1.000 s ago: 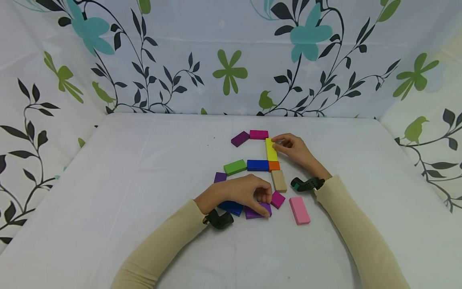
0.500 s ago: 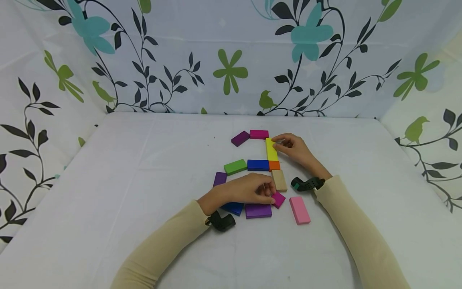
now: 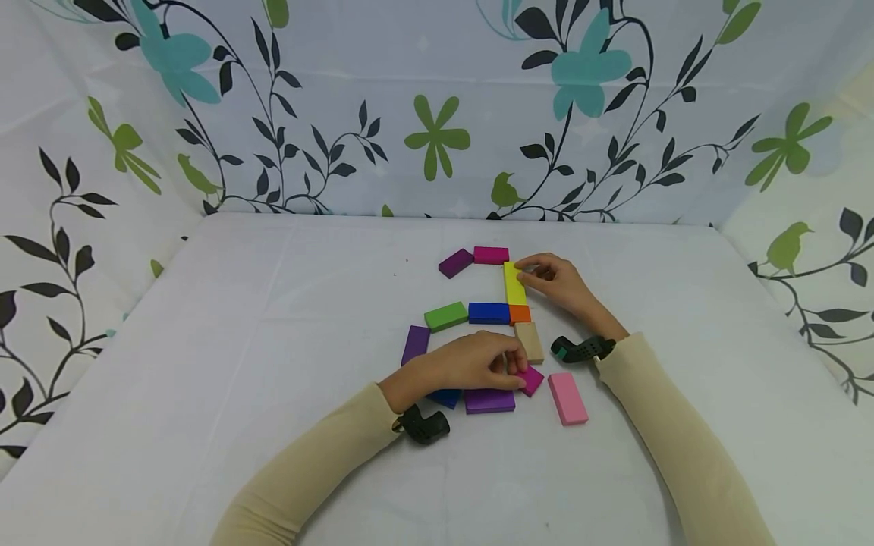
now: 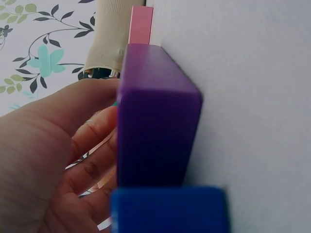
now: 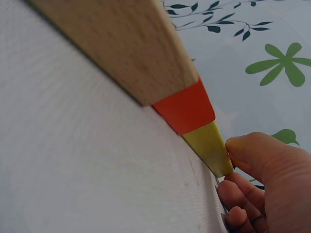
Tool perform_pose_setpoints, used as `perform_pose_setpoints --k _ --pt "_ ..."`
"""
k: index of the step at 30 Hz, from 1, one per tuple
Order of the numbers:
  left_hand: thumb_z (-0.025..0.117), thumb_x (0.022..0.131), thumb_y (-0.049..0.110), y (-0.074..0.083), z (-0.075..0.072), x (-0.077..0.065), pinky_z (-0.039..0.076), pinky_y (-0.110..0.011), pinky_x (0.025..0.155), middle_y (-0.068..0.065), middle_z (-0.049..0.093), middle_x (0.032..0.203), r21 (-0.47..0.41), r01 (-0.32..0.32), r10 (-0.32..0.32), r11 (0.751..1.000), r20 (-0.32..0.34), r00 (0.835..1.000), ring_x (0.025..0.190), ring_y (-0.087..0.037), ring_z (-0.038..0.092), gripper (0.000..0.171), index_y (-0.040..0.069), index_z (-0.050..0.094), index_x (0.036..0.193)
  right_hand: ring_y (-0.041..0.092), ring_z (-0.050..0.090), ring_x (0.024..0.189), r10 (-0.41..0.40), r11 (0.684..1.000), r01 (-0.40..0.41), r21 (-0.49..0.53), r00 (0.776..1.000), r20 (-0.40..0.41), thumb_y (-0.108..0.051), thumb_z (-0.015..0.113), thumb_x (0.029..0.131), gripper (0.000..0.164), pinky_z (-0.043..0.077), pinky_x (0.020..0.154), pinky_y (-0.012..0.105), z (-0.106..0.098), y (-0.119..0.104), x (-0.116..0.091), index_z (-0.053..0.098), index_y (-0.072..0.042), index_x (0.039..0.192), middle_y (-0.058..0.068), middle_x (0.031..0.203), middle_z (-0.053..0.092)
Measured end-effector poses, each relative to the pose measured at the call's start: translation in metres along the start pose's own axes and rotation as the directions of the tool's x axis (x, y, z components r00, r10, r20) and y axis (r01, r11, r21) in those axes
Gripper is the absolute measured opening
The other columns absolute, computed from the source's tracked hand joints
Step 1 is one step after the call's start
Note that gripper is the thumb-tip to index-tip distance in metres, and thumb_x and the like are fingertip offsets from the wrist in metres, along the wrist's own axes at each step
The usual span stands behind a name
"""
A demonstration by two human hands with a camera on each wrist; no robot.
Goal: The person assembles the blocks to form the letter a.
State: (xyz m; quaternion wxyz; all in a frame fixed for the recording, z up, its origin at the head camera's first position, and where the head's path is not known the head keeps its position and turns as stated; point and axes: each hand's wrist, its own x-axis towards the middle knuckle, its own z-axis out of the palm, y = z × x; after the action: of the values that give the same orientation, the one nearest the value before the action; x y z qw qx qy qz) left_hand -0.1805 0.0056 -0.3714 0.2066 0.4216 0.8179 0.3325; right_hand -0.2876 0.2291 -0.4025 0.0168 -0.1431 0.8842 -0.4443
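In the head view my left hand (image 3: 474,364) reaches over the near blocks and pinches a small magenta block (image 3: 532,381) between thumb and fingers. Below that hand lie a purple block (image 3: 490,402) and a blue block (image 3: 447,398), partly covered. The left wrist view has the purple block (image 4: 153,126) close up, beside the thumb. My right hand (image 3: 554,282) holds the far end of a yellow block (image 3: 514,284) by thumb and fingertips. An orange block (image 3: 520,314) adjoins its near end, followed by a plain wooden block (image 3: 529,343).
A pink block (image 3: 567,399) lies apart at the right. Farther back are a magenta block (image 3: 491,255) and a dark purple one (image 3: 455,263). Green (image 3: 446,316), blue (image 3: 488,313) and purple (image 3: 415,345) blocks continue the outline. A patterned cloth (image 3: 437,68) hangs behind the white table (image 3: 273,303).
My left hand has shifted right from over the purple block onto the small magenta block, which has moved slightly right. The right hand stays at the yellow block.
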Motion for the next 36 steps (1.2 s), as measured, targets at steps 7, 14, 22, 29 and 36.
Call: perform_pose_setpoints --k 7,14,22,29,36 --pt "0.066 0.095 0.024 0.003 0.000 0.002 0.046 -0.016 0.072 0.005 0.060 0.093 0.037 0.012 -0.011 0.999 -0.030 0.999 0.082 -0.006 0.055 0.017 0.012 0.065 0.107 0.024 0.048 0.088 -0.009 1.000 0.009 -0.009 1.000 0.000 -0.027 0.065 0.095 0.034 0.039 0.071 0.026 -0.001 0.003 0.000 0.065 -0.006 0.122 0.015 0.116 0.058" --pt "0.065 0.095 0.022 0.008 0.000 0.001 0.047 -0.016 0.076 0.006 0.059 0.095 0.053 -0.005 0.008 0.999 -0.073 0.997 0.088 -0.005 0.055 0.015 0.013 0.064 0.107 0.025 0.049 0.089 -0.015 1.000 0.015 0.011 1.000 0.016 -0.026 0.065 0.095 0.035 0.040 0.073 0.027 -0.001 0.003 0.001 0.065 -0.006 0.123 0.016 0.119 0.058" --pt "0.067 0.094 0.022 0.018 0.002 0.006 0.048 -0.019 0.081 0.005 0.060 0.098 0.078 -0.070 0.075 0.994 -0.071 0.995 0.092 -0.006 0.055 0.020 0.010 0.065 0.110 0.025 0.050 0.089 -0.030 0.999 0.030 0.013 0.999 0.017 -0.025 0.065 0.095 0.034 0.042 0.075 0.028 -0.002 0.003 0.000 0.065 -0.006 0.123 0.015 0.121 0.058" --pt "0.066 0.094 0.021 0.024 0.006 0.014 0.043 -0.014 0.089 0.001 0.062 0.108 0.129 -0.138 0.146 0.982 -0.049 0.988 0.102 -0.009 0.056 0.021 0.011 0.065 0.113 0.024 0.050 0.086 -0.054 0.998 0.054 0.011 0.999 0.009 -0.024 0.065 0.094 0.033 0.042 0.071 0.025 -0.002 0.004 0.001 0.066 -0.006 0.122 0.014 0.118 0.059" --pt "0.067 0.093 0.022 0.032 0.009 0.019 0.037 -0.018 0.094 0.001 0.062 0.108 0.227 -0.195 0.205 0.954 -0.022 0.979 0.104 -0.012 0.051 0.025 0.012 0.066 0.115 0.024 0.051 0.088 -0.058 0.998 0.058 0.019 0.998 0.012 -0.024 0.065 0.095 0.033 0.042 0.072 0.026 -0.002 0.005 0.002 0.066 -0.006 0.122 0.014 0.121 0.059"
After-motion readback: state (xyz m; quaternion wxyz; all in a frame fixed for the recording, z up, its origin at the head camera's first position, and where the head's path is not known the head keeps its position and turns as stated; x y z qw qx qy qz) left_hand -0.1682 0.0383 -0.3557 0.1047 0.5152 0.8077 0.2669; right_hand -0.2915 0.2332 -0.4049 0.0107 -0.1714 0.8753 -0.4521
